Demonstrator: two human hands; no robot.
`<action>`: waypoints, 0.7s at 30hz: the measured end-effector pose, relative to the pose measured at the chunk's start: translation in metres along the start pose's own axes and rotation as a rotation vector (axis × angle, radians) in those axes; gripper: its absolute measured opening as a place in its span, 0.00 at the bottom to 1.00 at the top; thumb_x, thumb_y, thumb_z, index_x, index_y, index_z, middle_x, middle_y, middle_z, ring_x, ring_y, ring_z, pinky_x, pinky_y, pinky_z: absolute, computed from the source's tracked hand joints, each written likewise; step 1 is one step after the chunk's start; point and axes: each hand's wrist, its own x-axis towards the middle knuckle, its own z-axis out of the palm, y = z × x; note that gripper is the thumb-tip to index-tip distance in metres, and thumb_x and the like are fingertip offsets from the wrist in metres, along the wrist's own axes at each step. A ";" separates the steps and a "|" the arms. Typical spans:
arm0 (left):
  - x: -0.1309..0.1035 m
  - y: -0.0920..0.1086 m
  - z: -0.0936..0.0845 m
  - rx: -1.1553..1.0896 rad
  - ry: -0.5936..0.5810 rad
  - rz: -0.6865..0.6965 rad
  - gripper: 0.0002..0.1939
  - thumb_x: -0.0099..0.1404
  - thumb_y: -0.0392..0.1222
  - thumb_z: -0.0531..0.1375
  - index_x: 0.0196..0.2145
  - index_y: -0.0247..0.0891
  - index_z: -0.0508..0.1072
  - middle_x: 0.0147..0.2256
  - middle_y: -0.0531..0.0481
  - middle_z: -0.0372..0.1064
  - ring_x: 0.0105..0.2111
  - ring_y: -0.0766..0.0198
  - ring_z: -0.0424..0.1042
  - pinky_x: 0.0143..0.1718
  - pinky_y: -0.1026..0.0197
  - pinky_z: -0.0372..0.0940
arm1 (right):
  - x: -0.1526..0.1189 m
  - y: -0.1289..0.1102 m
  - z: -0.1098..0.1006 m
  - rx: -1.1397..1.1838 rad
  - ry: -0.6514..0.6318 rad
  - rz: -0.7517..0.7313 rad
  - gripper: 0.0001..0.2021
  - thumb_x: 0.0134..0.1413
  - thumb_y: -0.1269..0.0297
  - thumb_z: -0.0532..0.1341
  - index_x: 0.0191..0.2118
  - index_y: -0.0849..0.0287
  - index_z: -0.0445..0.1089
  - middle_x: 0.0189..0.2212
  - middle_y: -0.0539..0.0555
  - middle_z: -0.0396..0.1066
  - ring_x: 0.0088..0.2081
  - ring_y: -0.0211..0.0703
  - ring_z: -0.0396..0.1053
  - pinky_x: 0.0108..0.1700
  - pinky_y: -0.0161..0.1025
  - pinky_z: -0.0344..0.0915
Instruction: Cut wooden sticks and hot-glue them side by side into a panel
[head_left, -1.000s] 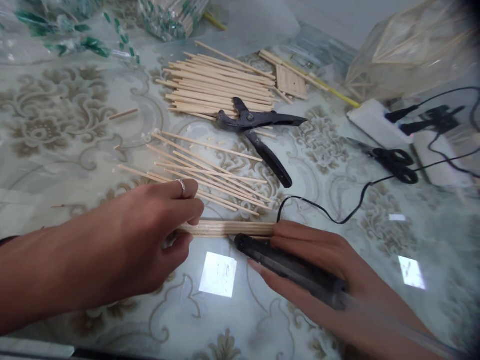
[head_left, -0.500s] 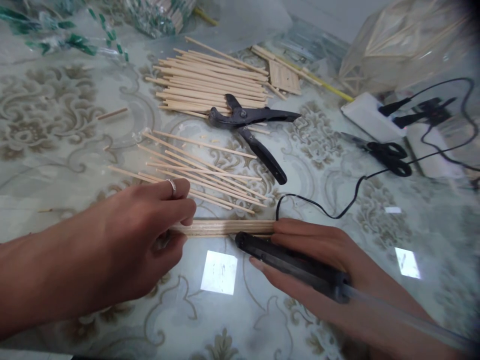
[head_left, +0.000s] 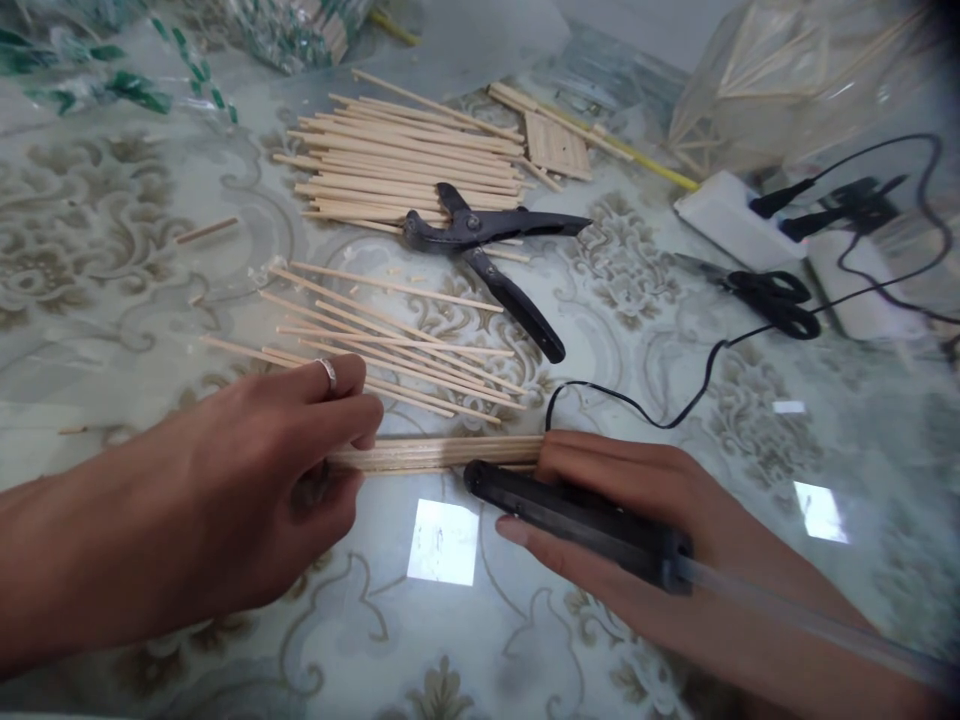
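Left hand (head_left: 247,480) fingers pinched on flat stick bundle (head_left: 442,452) lying on worktop (head_left: 675,400); right hand (head_left: 637,530) fingers closed around black glue gun (head_left: 570,520), nozzle touching bundle.

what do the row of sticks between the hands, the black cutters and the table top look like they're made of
Row of sticks: pale bare wood or bamboo, matte, with lengthwise lines. Black cutters: dark metal jaws, handles probably plastic-coated, dull sheen. Table top: likely glass over a patterned cloth, since it mirrors bright window patches.
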 end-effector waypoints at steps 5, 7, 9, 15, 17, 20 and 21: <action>-0.003 -0.001 0.002 0.043 -0.004 0.019 0.05 0.67 0.34 0.56 0.40 0.42 0.69 0.41 0.50 0.71 0.32 0.63 0.74 0.29 0.59 0.67 | 0.002 0.001 0.001 0.021 0.035 -0.039 0.05 0.66 0.63 0.67 0.36 0.50 0.74 0.32 0.49 0.74 0.31 0.41 0.74 0.31 0.37 0.71; -0.004 -0.001 0.004 0.059 -0.024 0.015 0.10 0.71 0.39 0.57 0.49 0.42 0.73 0.46 0.49 0.74 0.33 0.61 0.78 0.32 0.57 0.71 | 0.004 0.001 0.000 0.011 0.028 -0.041 0.06 0.65 0.64 0.68 0.35 0.52 0.74 0.32 0.49 0.73 0.31 0.40 0.73 0.30 0.36 0.69; -0.005 0.001 0.007 0.099 -0.052 0.014 0.13 0.73 0.43 0.59 0.53 0.45 0.74 0.49 0.49 0.75 0.33 0.59 0.80 0.32 0.54 0.73 | 0.004 0.001 -0.001 0.018 0.014 -0.046 0.06 0.64 0.65 0.69 0.34 0.54 0.74 0.33 0.49 0.73 0.32 0.39 0.73 0.31 0.35 0.69; 0.004 0.010 0.014 0.181 0.006 0.077 0.09 0.73 0.39 0.61 0.50 0.42 0.77 0.47 0.51 0.79 0.33 0.58 0.82 0.31 0.54 0.73 | 0.002 0.003 0.000 0.048 -0.011 -0.066 0.01 0.65 0.65 0.68 0.41 0.54 0.78 0.37 0.51 0.77 0.37 0.41 0.77 0.38 0.37 0.72; 0.011 0.016 0.013 0.208 -0.035 0.085 0.09 0.72 0.39 0.62 0.48 0.41 0.78 0.44 0.51 0.79 0.34 0.56 0.82 0.31 0.53 0.71 | 0.002 0.004 0.001 0.046 -0.006 -0.074 0.04 0.66 0.65 0.68 0.44 0.54 0.79 0.38 0.52 0.79 0.39 0.43 0.78 0.41 0.39 0.74; 0.022 0.025 0.010 0.236 -0.092 0.070 0.06 0.73 0.36 0.59 0.44 0.41 0.77 0.41 0.52 0.77 0.33 0.58 0.78 0.31 0.54 0.67 | 0.003 0.003 0.001 0.032 0.000 -0.071 0.06 0.65 0.65 0.67 0.46 0.53 0.80 0.40 0.54 0.80 0.41 0.46 0.79 0.45 0.42 0.76; 0.025 0.027 0.010 0.235 -0.101 0.063 0.08 0.74 0.34 0.57 0.41 0.40 0.76 0.41 0.52 0.76 0.33 0.59 0.77 0.31 0.55 0.66 | 0.003 0.002 0.001 0.029 0.002 -0.068 0.06 0.65 0.65 0.67 0.45 0.53 0.80 0.39 0.54 0.80 0.41 0.46 0.79 0.45 0.42 0.76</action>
